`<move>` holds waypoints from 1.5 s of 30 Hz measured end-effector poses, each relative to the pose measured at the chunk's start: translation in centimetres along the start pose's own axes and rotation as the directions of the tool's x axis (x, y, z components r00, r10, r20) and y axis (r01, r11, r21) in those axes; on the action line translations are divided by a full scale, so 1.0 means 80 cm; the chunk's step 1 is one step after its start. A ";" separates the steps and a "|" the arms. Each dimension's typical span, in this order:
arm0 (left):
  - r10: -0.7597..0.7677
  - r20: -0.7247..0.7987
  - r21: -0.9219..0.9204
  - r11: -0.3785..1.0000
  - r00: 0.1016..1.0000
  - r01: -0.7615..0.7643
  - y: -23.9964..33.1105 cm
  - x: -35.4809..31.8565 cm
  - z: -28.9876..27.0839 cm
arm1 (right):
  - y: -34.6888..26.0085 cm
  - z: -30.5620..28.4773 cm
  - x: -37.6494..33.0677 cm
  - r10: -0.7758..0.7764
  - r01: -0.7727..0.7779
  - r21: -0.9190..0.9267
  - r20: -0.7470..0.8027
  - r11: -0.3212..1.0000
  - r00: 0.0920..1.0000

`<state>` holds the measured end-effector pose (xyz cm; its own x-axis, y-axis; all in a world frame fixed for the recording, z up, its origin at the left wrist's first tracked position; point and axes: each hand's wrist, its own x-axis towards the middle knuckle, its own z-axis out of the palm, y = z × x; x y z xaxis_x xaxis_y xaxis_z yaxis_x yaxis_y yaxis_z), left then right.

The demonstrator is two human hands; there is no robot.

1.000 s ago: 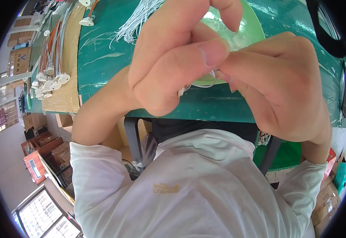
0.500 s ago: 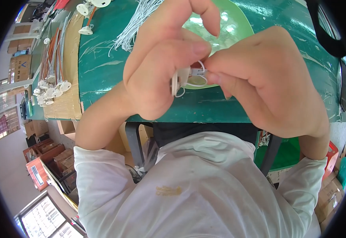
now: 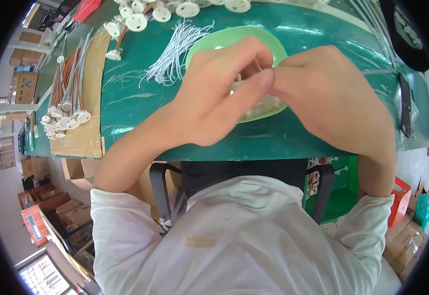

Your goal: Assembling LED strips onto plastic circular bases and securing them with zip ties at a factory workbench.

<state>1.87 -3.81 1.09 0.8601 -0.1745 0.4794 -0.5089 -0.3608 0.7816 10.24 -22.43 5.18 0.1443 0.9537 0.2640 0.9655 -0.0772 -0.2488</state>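
Note:
My left hand (image 3: 214,93) and my right hand (image 3: 334,98) meet above a light green bowl (image 3: 214,41) on the table. The left thumb and curled fingers close toward the right fingertips, which are pinched together. Whatever sits between them is hidden by the fingers. Small clear or whitish pieces (image 3: 268,104) lie in the bowl, partly covered by my hands. Left of the bowl lies a loose bundle of thin white cords (image 3: 172,56).
White round-based parts (image 3: 137,22) crowd the table's far side. More of them, on orange and grey wires (image 3: 67,110), lie over a cardboard sheet (image 3: 92,93) at left. A dark flat object (image 3: 405,105) rests at right. Chair armrests (image 3: 159,184) stand below the green tabletop (image 3: 140,110).
My hands have moved lower and away from the view, showing more of the bowl and far parts. The white disc and thin white loops seen between the fingers before are now hidden.

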 end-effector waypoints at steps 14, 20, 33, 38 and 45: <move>0.015 0.144 0.721 0.683 0.990 -0.115 0.030 -0.047 0.151 | -0.092 -0.046 -0.030 0.377 0.205 -0.776 0.497 0.596 0.782; -0.096 0.185 0.756 0.650 0.978 -0.079 0.028 -0.056 0.166 | -0.066 -0.026 -0.059 -0.175 0.389 -0.666 0.367 0.636 0.914; -0.051 0.073 0.637 0.771 0.996 -0.007 0.021 -0.065 0.164 | 0.002 0.063 -0.140 0.581 -0.051 0.772 -0.431 0.634 0.691; -0.028 0.067 0.626 0.779 0.997 -0.020 0.018 -0.061 0.167 | 0.011 0.053 -0.146 0.604 -0.173 0.720 -0.397 0.672 0.691; -0.097 0.115 0.613 0.790 0.989 0.006 0.018 -0.056 0.162 | 0.036 0.040 -0.146 0.301 -0.083 0.547 -0.322 0.833 0.898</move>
<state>-2.26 -15.42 -5.13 0.9038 -0.2433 0.3520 -0.3746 -0.8475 0.3761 10.64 -32.84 -1.56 0.4897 0.7395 0.4619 0.6733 0.0158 -0.7392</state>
